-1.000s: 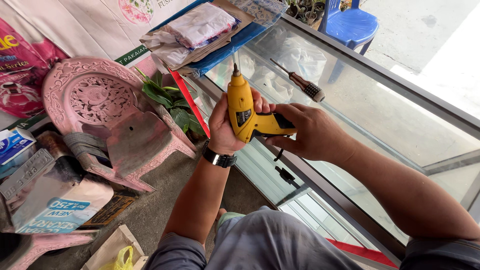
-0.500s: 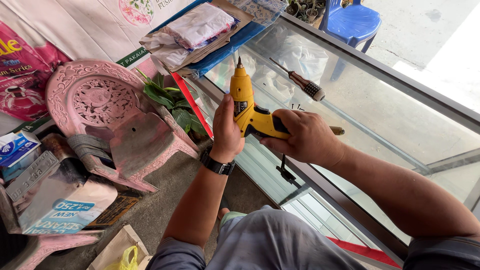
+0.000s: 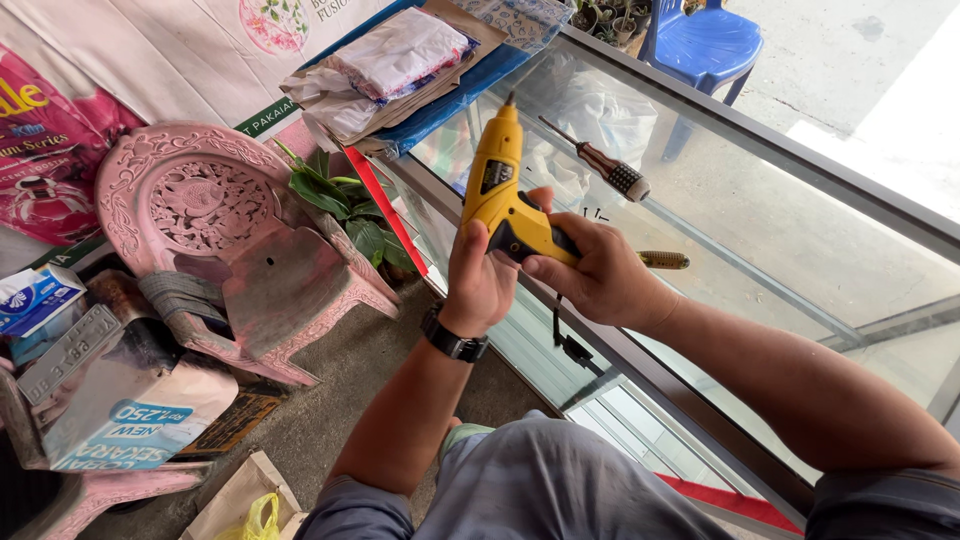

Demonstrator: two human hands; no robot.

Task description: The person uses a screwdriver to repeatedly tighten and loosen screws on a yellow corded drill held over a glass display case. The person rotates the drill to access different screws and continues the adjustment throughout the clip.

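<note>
A yellow cordless screwdriver drill [image 3: 497, 180] points up and away over the edge of a glass display case [image 3: 760, 200]. My left hand [image 3: 478, 280], with a black wristwatch, wraps the drill's body from the left. My right hand [image 3: 598, 275] grips its black handle, with a black strap hanging below. On the glass just beyond lie a screwdriver with a dark ribbed handle [image 3: 608, 170] and a small brownish tool handle [image 3: 664, 260].
A pink plastic chair [image 3: 215, 240] stands at left beside a green plant [image 3: 350, 210]. Boxes and packages [image 3: 110, 400] crowd the lower left. Folded cloth and papers [image 3: 400, 55] lie at the case's far end. A blue chair [image 3: 705, 45] stands behind.
Both hands and the drill have shifted slightly up and right over the case edge. The grip on the drill is unchanged.
</note>
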